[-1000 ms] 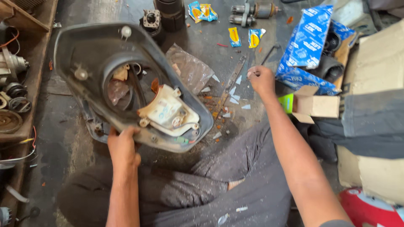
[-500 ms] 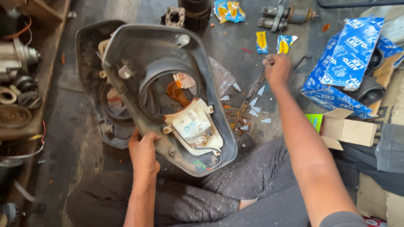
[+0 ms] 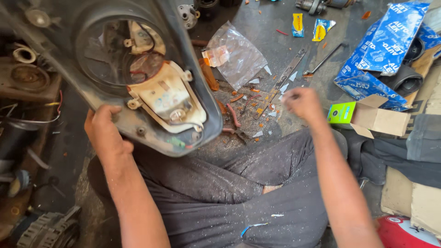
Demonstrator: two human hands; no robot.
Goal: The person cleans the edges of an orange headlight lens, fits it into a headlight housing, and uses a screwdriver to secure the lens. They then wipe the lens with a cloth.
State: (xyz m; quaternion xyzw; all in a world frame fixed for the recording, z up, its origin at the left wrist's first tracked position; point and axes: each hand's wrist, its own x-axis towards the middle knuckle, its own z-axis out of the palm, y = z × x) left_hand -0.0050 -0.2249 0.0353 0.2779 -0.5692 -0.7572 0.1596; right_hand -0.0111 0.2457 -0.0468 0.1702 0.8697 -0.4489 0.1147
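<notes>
Headlamp housing, a large dark grey plastic shell [image 3: 202, 92] with a round opening and a cream plastic fitting [image 3: 167, 98] fixed inside it, is lifted off the floor and tilted toward you, filling the upper left of the view above your left knee. Your left hand [image 3: 104, 133] grips its lower edge, fingers curled round the rim and out of sight behind it, so the shell hangs from that one hold. Your right hand [image 3: 301, 103] is well apart from the housing, over the gritty concrete floor [image 3: 275, 18]; it is blurred, fingers drawn in together, and you cannot tell whether it pinches anything. Just beyond that hand lies a flat grey metal strip [image 3: 287, 76], with a thin dark rod [image 3: 324, 59] near it. A crumpled clear plastic bag [image 3: 239, 57] lies between the housing and the strip, and orange and white scraps are scattered around it. To the right, an open cardboard box with a green end [image 3: 367, 115] sits beside blue printed cartons [image 3: 386, 41]. Two small yellow sachets [image 3: 298, 23] lie farther up the floor. Your dark trousers [image 3: 239, 183], dusted with white flecks, fill the lower middle.
</notes>
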